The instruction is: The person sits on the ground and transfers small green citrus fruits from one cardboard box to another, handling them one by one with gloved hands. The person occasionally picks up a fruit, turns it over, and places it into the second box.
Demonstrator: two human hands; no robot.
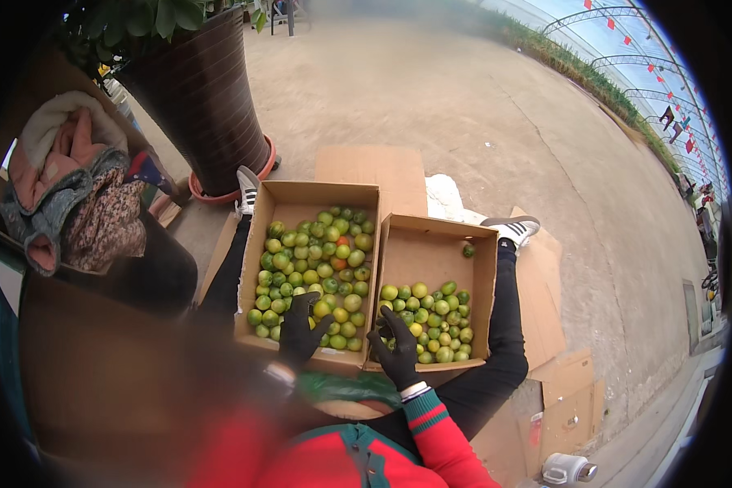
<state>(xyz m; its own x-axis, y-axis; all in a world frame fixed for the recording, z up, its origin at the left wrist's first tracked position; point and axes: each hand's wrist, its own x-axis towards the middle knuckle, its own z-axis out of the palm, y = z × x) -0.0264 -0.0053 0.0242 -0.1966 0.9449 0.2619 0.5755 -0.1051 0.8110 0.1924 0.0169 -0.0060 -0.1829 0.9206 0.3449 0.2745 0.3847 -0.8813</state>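
Two cardboard boxes sit side by side between my outstretched legs. In the left box (308, 193), many small green and yellowish tomatoes (301, 252) cover the bottom, with a few orange-red ones (339, 263) among them. The right box (427, 244) has green tomatoes (441, 307) gathered in its near half and a lone green one (468, 250) near its far right corner. My left hand (302, 329), black-gloved, hovers low over the left box's near tomatoes, thumb apart from the fingers. My right hand (398, 354), also gloved, is over the right box's near left corner, fingers curved and spread; I see no tomato in it.
A large brown plant pot (198, 97) on a reddish saucer (270, 160) stands ahead on the left. Clothes (85, 183) are piled at the left. Flattened cardboard (537, 299) lies under and beside my right leg. A white jug (564, 470) lies at the lower right.
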